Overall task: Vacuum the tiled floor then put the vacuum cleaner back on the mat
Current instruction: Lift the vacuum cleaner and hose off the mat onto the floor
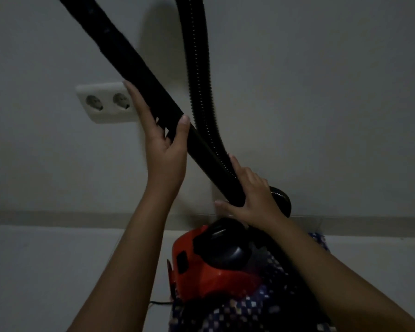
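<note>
- A plain pale wall [321, 92] is seen behind both hands and fills most of the view.
- The tiled floor [46, 271] is seen below the hands, and it is parted from the wall by a low skirting strip [58, 216].
- A patterned mat [249, 312] with small light squares is laid on the floor, below the right fingers and against the wall.
- The red and black vacuum cleaner [201, 267] is stood on the mat, directly under the right hand and between the two forearms.
- A long black tube [134, 63] is held slanted, running from above the left fingers down to the right fingers.
- A ribbed black hose [197, 68] hangs down just right of the left thumb, meets the tube at the right fingers and bends out beyond the right knuckles.
- The left hand [164, 149] is raised; its fingers [134, 97] are laid straight and together along the far side of the tube, and the tube is pinched against them by the thumb [182, 128].
- The right hand [252, 200] is placed over the tube's lower end, with the fingers [247, 173] slightly spread across it and the thumb [222, 203] stretched beneath.
- A white double socket [103, 103] is fixed to the wall just left of the left fingertips.
- A thin dark cord [158, 303] is seen on the floor beside the mat, under the left forearm.
</note>
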Demonstrator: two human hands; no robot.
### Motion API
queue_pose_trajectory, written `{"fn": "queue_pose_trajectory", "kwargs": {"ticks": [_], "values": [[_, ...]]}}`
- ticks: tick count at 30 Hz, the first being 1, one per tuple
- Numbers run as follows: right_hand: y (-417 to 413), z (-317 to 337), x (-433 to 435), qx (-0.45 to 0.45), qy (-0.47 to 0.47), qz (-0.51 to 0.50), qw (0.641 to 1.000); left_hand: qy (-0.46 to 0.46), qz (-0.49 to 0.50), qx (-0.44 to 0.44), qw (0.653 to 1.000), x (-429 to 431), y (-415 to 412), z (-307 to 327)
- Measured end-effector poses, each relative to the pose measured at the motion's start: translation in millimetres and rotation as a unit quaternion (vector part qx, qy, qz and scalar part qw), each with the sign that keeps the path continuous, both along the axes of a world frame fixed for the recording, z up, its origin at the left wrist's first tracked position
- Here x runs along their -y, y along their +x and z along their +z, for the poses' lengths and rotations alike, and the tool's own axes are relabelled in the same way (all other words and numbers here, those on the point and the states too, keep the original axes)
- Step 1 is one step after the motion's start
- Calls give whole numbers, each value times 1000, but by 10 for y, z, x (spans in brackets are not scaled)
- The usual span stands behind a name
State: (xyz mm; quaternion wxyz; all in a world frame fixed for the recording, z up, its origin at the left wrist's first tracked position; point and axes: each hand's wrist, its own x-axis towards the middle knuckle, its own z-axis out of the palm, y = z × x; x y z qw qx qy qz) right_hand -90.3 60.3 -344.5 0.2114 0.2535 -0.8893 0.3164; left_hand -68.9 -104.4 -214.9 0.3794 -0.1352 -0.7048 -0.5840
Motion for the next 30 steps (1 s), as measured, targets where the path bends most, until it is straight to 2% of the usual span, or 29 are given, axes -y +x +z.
{"fn": "queue_pose_trajectory", "kwargs": {"ticks": [5,8,12,14,16,17,19,21,27,28,30], "values": [[-103,-31,-174,22,59,16,998,58,52,18,997,33,98,-392],[-206,-106,-325,37,113,9,993,108,72,59,990,-29,100,-637],[-275,-237,-458,44,183,-8,982,159,56,109,980,-56,109,-984],[-304,-271,-492,57,194,-10,979,143,29,143,979,-44,165,-1193],[-332,-273,-509,71,198,-9,978,61,-11,206,977,5,258,-1466],[-343,-271,-511,74,202,-9,977,-15,-32,247,968,49,307,-1622],[-350,-261,-506,73,211,-9,975,-205,-74,318,923,131,399,-1897],[-344,-276,-487,70,216,-12,974,-352,-101,345,864,162,407,-2064],[-216,-418,-401,47,237,-7,970,-550,-87,342,757,14,166,-2196],[-193,-438,-385,46,237,-5,970,-562,-80,345,747,-6,137,-2213],[-163,-469,-362,40,247,-4,968,-558,-73,348,750,-21,72,-2250]]}}
